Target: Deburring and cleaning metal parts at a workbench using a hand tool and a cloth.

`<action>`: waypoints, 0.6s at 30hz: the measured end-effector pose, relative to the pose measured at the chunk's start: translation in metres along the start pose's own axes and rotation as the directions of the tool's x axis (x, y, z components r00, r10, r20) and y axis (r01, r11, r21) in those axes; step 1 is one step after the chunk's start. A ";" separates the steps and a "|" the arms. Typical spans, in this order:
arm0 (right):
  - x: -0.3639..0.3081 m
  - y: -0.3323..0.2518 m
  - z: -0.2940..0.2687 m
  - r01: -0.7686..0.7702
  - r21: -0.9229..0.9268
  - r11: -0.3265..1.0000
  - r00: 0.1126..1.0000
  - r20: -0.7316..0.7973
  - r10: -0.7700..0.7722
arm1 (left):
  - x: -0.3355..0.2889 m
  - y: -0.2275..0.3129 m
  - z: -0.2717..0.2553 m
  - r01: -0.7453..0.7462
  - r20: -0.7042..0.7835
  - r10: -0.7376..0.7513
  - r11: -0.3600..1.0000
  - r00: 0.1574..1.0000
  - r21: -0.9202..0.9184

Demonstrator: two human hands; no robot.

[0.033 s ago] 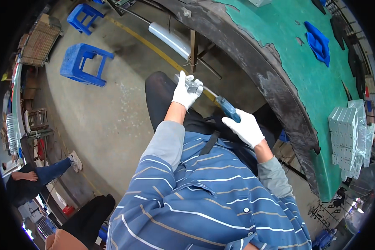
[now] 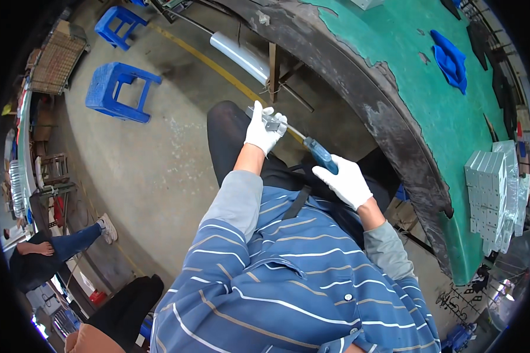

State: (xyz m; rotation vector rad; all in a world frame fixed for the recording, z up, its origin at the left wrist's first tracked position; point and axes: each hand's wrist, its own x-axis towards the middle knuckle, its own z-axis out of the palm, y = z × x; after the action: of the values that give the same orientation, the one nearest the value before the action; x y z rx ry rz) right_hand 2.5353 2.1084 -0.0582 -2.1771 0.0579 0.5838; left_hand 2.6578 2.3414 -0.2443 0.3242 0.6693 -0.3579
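Note:
My left hand (image 2: pixel 265 130), in a white glove, is closed around a small grey metal piece (image 2: pixel 271 124); the fingers cover much of it, so its full shape cannot be made out. My right hand (image 2: pixel 346 182), also in a white glove, grips the dark blue handle of a screwdriver-like tool (image 2: pixel 320 155). From that handle a thin metal shaft runs up and left to the metal piece. Its tip is hidden at the left hand, and whether it touches the piece cannot be told. Both hands are held over my lap.
A green-topped workbench (image 2: pixel 412 35) with a worn dark edge curves along the right. On it lie a blue cloth (image 2: pixel 449 62) and stacked grey metal parts (image 2: pixel 486 194). Blue stools (image 2: pixel 118 91) stand at left. A white roll (image 2: pixel 239 57) lies beneath the bench. Other people sit at lower left.
Almost nothing differs. The tool and my right hand sit very slightly farther left; my left hand still holds the metal piece in nearly the same place.

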 end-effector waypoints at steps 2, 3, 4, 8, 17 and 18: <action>-0.001 0.004 0.007 0.007 -0.004 1.000 1.000 0.008 -0.007 | 0.002 -0.008 0.005 0.001 -0.037 0.000 1.000 0.999 0.027; 0.000 0.007 0.011 0.023 -0.015 1.000 1.000 0.016 -0.023 | 0.002 -0.011 0.008 -0.005 -0.068 0.009 0.999 0.998 0.050; 0.000 0.010 0.015 0.041 -0.025 0.999 0.999 0.025 -0.040 | 0.002 -0.013 0.010 -0.012 -0.098 0.019 0.997 0.995 0.072; 0.005 0.005 0.023 0.050 -0.070 0.996 0.998 0.027 -0.048 | 0.004 -0.015 0.009 0.018 -0.147 -0.002 0.994 0.989 0.110; 0.026 -0.003 0.031 0.023 -0.191 0.981 0.997 0.082 -0.008 | -0.006 -0.008 0.004 0.041 -0.163 -0.016 0.987 0.986 0.156; 0.026 -0.003 0.033 0.035 -0.196 0.980 0.996 0.084 -0.019 | -0.006 -0.007 0.002 0.049 -0.172 -0.022 0.987 0.985 0.154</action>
State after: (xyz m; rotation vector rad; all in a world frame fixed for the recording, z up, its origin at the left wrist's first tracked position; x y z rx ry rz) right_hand 2.5466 2.1392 -0.0846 -2.3387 -0.0766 0.6877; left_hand 2.6510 2.3356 -0.2400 0.4979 0.8170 -0.4217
